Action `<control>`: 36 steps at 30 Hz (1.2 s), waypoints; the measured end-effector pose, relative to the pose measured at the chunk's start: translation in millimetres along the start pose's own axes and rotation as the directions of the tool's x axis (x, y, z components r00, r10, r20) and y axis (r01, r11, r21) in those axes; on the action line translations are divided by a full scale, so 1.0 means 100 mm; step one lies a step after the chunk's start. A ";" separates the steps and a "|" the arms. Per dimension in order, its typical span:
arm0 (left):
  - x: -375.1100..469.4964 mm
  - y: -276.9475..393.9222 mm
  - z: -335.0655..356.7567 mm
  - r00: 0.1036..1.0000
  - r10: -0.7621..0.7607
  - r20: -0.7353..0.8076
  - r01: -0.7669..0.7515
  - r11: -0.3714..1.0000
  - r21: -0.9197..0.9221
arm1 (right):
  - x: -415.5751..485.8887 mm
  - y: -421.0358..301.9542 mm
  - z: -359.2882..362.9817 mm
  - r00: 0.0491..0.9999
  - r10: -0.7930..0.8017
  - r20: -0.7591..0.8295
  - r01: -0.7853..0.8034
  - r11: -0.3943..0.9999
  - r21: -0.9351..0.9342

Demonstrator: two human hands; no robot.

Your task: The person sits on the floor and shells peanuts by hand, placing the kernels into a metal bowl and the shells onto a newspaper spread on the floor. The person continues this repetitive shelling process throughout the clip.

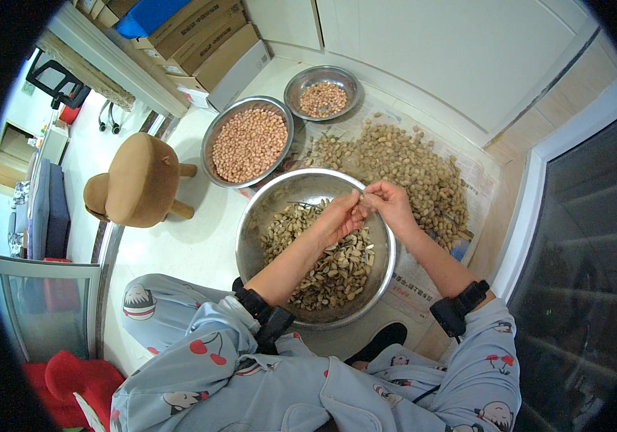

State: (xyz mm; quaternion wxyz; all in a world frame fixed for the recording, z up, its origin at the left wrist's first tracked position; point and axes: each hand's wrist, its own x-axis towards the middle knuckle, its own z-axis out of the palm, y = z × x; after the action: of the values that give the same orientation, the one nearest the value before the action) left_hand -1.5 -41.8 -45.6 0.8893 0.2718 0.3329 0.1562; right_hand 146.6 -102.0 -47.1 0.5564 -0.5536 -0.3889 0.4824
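Observation:
My left hand [340,217] and my right hand [393,205] meet over the far right rim of a large steel basin [247,254]. Their thumbs and fingertips pinch a small peanut [362,197], mostly covered by the fingers. The left hand's other fingers curl inward, and what its palm holds is hidden. Below them, a heap of broken peanut shells [335,275] fills much of the basin. Beyond my right hand, a pile of unshelled peanuts [413,167] is spread on newspaper [482,186].
Shelled peanuts fill a steel bowl [206,146] at the far left; a smaller steel bowl [356,89] holds fewer. A brown padded stool [138,178] stands left. Cardboard boxes [206,46] are stacked by the white cabinet [421,48]. A glass door [583,259] borders the right.

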 end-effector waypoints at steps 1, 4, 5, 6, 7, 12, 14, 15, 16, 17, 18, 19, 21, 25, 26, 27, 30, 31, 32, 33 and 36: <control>0.00 0.00 0.00 1.000 0.013 0.014 -0.013 1.000 0.002 | 0.00 0.01 -0.01 1.000 0.005 -0.007 -0.005 1.000 0.003; 0.01 -0.01 0.00 1.000 -0.002 -0.015 0.002 1.000 0.023 | 0.00 0.06 -0.04 0.999 0.054 -0.003 -0.053 0.993 0.104; 0.02 -0.02 -0.01 1.000 0.009 0.008 -0.009 1.000 0.024 | 0.00 0.07 -0.05 0.998 0.056 -0.003 -0.055 0.989 0.138; 0.03 -0.03 -0.03 0.999 0.020 0.031 -0.021 0.999 0.025 | 0.01 0.08 -0.05 0.998 0.058 0.002 -0.057 0.983 0.173; 0.03 -0.04 -0.05 0.998 0.027 0.053 -0.028 0.999 0.018 | 0.01 0.09 -0.06 0.997 0.072 0.000 -0.071 0.977 0.201; 0.07 -0.07 -0.16 0.995 0.065 0.071 -0.065 0.998 -0.010 | 0.01 0.03 -0.05 0.997 0.064 -0.030 -0.056 0.973 0.225; 0.08 -0.08 -0.18 0.997 0.071 0.036 -0.069 0.997 -0.039 | 0.01 -0.01 -0.01 1.000 0.001 -0.015 0.001 0.988 0.154; 0.09 -0.09 -0.19 0.997 0.071 0.018 -0.069 0.995 -0.065 | 0.00 -0.02 0.02 0.998 -0.052 0.020 0.049 0.994 0.100; 0.10 -0.10 -0.18 0.998 0.069 -0.001 -0.069 0.993 -0.091 | -0.01 -0.04 0.05 0.989 -0.135 0.068 0.131 0.989 0.063; 0.10 -0.10 -0.18 0.998 0.062 0.000 -0.062 0.993 -0.105 | -0.01 -0.05 0.07 0.991 -0.105 0.085 0.102 0.994 0.037; 0.11 -0.10 -0.17 0.998 0.056 0.000 -0.055 0.991 -0.119 | -0.01 -0.05 0.10 0.988 -0.110 0.113 0.107 0.994 0.028; 0.11 -0.09 -0.17 0.999 0.049 0.006 -0.048 0.989 -0.143 | -0.01 -0.05 0.12 0.985 -0.103 0.141 0.102 0.995 0.014; 0.09 -0.07 -0.16 0.999 0.038 0.036 -0.033 0.991 -0.129 | -0.02 -0.05 0.13 0.985 -0.093 0.144 0.091 0.996 0.022; 0.06 -0.05 -0.16 0.999 0.010 0.053 -0.002 0.987 -0.159 | -0.01 -0.09 0.08 0.994 -0.051 0.099 0.045 0.997 0.063; 0.07 -0.06 -0.17 0.999 0.018 0.028 -0.014 0.987 -0.160 | 0.00 -0.10 0.07 0.996 -0.029 0.081 0.024 0.998 0.065; 0.08 -0.07 -0.19 1.000 0.026 0.003 -0.025 0.987 -0.160 | 0.00 -0.11 0.06 0.996 -0.051 0.071 0.047 0.998 0.050; 0.12 -0.05 -0.33 0.992 0.073 -0.101 -0.076 0.997 -0.027 | -0.02 -0.13 0.05 0.999 -0.023 0.038 0.022 0.999 0.026; 0.14 -0.04 -0.39 0.987 0.089 -0.132 -0.084 0.996 0.041 | -0.04 -0.13 0.03 0.991 0.005 0.132 -0.005 1.000 0.004; 0.16 -0.03 -0.44 0.973 0.102 -0.208 -0.102 0.995 0.007 | -0.04 -0.11 0.01 0.974 0.053 0.220 -0.047 0.998 -0.030; 0.17 -0.03 -0.48 0.951 0.100 -0.294 -0.111 0.994 -0.021 | -0.04 -0.09 -0.04 0.948 0.091 0.304 -0.077 0.995 -0.057; 0.18 -0.02 -0.51 0.936 0.126 -0.328 -0.131 0.991 0.008 | 0.00 0.02 -0.30 0.981 0.150 0.121 -0.128 0.976 -0.175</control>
State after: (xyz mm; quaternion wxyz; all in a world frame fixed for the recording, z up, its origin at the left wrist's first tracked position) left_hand -22.8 -15.2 -88.1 0.8114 0.2573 0.4564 0.2591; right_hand 174.9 -109.2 -52.1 0.4457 -0.5905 -0.4245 0.5220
